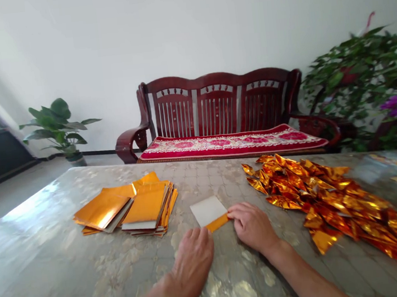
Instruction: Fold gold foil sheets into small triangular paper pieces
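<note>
A sheet of gold foil paper [209, 209] lies white side up on the table before me. Its near edge is folded over, so a gold strip shows along it. At the left end of that strip my left hand [194, 253] presses down with the fingers curled. My right hand [252, 223] pinches the strip's right end between thumb and fingers. To the left sit stacks of flat gold foil sheets [147, 202]. On the right is a heap of folded shiny gold foil pieces [316, 193].
The table [127, 279] has a patterned, glossy cover. Behind it stands a dark red wooden bench [215, 104] with a red and white seat cover [233, 143]. A potted plant [61, 125] is at the left; leafy plants [357, 75] and clear plastic [378, 167] are at the right.
</note>
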A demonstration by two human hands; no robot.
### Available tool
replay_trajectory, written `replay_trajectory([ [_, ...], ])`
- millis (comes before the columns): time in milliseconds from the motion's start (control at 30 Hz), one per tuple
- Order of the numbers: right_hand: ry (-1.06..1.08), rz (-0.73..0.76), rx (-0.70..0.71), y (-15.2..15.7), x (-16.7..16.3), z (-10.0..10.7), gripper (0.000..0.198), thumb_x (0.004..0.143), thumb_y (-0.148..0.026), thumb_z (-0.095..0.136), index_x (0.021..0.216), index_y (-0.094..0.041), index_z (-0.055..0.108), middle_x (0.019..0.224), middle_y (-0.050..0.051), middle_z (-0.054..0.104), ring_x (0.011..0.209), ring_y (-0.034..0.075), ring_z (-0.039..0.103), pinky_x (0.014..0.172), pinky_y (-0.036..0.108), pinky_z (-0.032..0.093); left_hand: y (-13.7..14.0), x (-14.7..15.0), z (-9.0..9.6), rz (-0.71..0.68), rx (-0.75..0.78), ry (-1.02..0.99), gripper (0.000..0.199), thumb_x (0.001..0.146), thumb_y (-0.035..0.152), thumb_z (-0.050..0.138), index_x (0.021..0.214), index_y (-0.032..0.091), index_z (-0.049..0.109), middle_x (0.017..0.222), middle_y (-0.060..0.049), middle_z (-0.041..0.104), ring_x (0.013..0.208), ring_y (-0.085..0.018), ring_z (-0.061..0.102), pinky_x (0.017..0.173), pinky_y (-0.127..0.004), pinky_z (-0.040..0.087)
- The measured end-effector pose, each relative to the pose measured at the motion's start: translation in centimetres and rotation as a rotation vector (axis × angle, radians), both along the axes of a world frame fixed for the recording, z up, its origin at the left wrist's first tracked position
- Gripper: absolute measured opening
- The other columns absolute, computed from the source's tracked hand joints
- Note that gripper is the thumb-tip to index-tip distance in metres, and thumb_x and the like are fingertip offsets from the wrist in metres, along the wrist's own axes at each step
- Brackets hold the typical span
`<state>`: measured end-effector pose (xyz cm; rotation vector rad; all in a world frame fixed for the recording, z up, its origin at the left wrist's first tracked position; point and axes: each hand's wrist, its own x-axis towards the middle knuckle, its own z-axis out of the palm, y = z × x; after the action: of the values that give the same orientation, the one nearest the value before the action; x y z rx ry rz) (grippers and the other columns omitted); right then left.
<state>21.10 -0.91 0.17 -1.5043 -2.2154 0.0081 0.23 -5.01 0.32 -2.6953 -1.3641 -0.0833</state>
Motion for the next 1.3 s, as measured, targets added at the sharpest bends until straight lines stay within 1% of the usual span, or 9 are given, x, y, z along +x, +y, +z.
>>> replay_trajectory([
  [233, 0.049, -0.092, 0.025, 0.5, 0.0, -0.4, 0.015, 0.086, -0.031, 0.062, 0.094, -0.022, 0.072, 0.098, 0.005, 0.068, 0.097, 0.021, 0.056, 0.089, 0.032, 0.042, 0.1, 0.5, 0.7, 0.016, -0.108, -0.064, 0.016, 0.093, 0.014, 0.046, 0.102, 0.019, 0.059, 0.098, -0.007, 0.059, 0.091, -0.023, 0.056, 0.080, -0.036, 0.046],
  [400, 0.028, -0.212, 0.034, 0.4, -0.2, -0.4, 0.015, 0.082, -0.036, 0.067, 0.085, -0.021, 0.068, 0.093, 0.005, 0.065, 0.092, 0.023, 0.053, 0.084, 0.034, 0.041, -0.1, 0.4, 0.5, 0.019, -0.103, -0.090, 0.018, 0.095, 0.016, 0.045, 0.106, 0.020, 0.058, 0.099, -0.007, 0.059, 0.090, -0.022, 0.055, 0.081, -0.036, 0.046],
  [567, 0.092, -0.234, -0.031, 0.3, -0.6, 0.0, 0.011, 0.083, -0.033, 0.064, 0.079, -0.022, 0.063, 0.088, 0.003, 0.066, 0.089, 0.022, 0.055, 0.079, 0.033, 0.039, -0.1, 0.3, 0.2, 0.011, -0.095, -0.113, 0.017, 0.094, 0.016, 0.046, 0.104, 0.021, 0.058, 0.097, -0.006, 0.059, 0.089, -0.022, 0.055, 0.079, -0.035, 0.046],
  [767, 0.277, -0.255, -0.158, 0.3, -0.7, -0.1, 0.006, 0.083, -0.029, 0.058, 0.083, -0.023, 0.060, 0.084, 0.000, 0.069, 0.082, 0.020, 0.061, 0.069, 0.030, 0.040, -0.1, 0.2, 0.4, 0.028, -0.101, -0.137, 0.017, 0.091, 0.013, 0.048, 0.101, 0.022, 0.059, 0.096, -0.005, 0.059, 0.087, -0.022, 0.055, 0.077, -0.034, 0.047],
  [900, 0.605, -0.200, -0.236, 0.9, -0.6, -1.1, 0.017, 0.078, -0.026, 0.059, 0.095, -0.023, 0.057, 0.081, -0.001, 0.069, 0.075, 0.017, 0.065, 0.067, 0.028, 0.046, 0.0, 0.2, 0.4, 0.015, -0.101, -0.154, 0.017, 0.090, 0.014, 0.050, 0.101, 0.022, 0.060, 0.096, -0.005, 0.060, 0.088, -0.022, 0.057, 0.078, -0.034, 0.049],
  [1033, 0.832, -0.107, -0.081, 0.9, -1.0, -1.1, 0.031, 0.079, -0.024, 0.058, 0.109, -0.019, 0.053, 0.076, 0.000, 0.066, 0.070, 0.016, 0.065, 0.067, 0.028, 0.051, 0.2, 0.0, 0.3, -0.021, -0.085, -0.274, 0.019, 0.095, 0.020, 0.046, 0.104, 0.024, 0.062, 0.096, -0.004, 0.062, 0.086, -0.018, 0.061, 0.078, -0.030, 0.052],
  [1100, 0.767, -0.079, 0.072, 0.4, -1.2, -0.6, 0.032, 0.082, -0.022, 0.058, 0.113, -0.020, 0.054, 0.078, 0.000, 0.066, 0.070, 0.016, 0.064, 0.070, 0.029, 0.053, 0.4, -0.3, 0.2, -0.082, -0.010, -0.431, 0.029, 0.097, 0.020, 0.042, 0.121, 0.026, 0.057, 0.107, -0.006, 0.062, 0.089, -0.016, 0.063, 0.080, -0.027, 0.054],
  [1167, 0.634, -0.030, 0.243, -0.3, -1.3, -0.1, 0.033, 0.085, -0.020, 0.058, 0.118, -0.022, 0.054, 0.082, 0.000, 0.066, 0.072, 0.015, 0.064, 0.075, 0.030, 0.054, 0.5, -0.6, 0.1, -0.194, 0.140, -0.586, 0.045, 0.097, 0.015, 0.041, 0.141, 0.026, 0.041, 0.122, -0.009, 0.059, 0.098, -0.015, 0.063, 0.084, -0.026, 0.054],
  [1300, 0.372, 0.188, 0.456, -1.5, -1.5, 0.7, 0.040, 0.090, -0.013, 0.055, 0.128, -0.024, 0.051, 0.091, 0.002, 0.069, 0.081, 0.016, 0.066, 0.079, 0.030, 0.054, 0.7, -0.8, 0.0, -0.344, 0.326, -0.697, 0.063, 0.094, 0.008, 0.043, 0.152, 0.022, 0.021, 0.143, -0.015, 0.045, 0.128, -0.022, 0.050, 0.100, -0.032, 0.050],
])
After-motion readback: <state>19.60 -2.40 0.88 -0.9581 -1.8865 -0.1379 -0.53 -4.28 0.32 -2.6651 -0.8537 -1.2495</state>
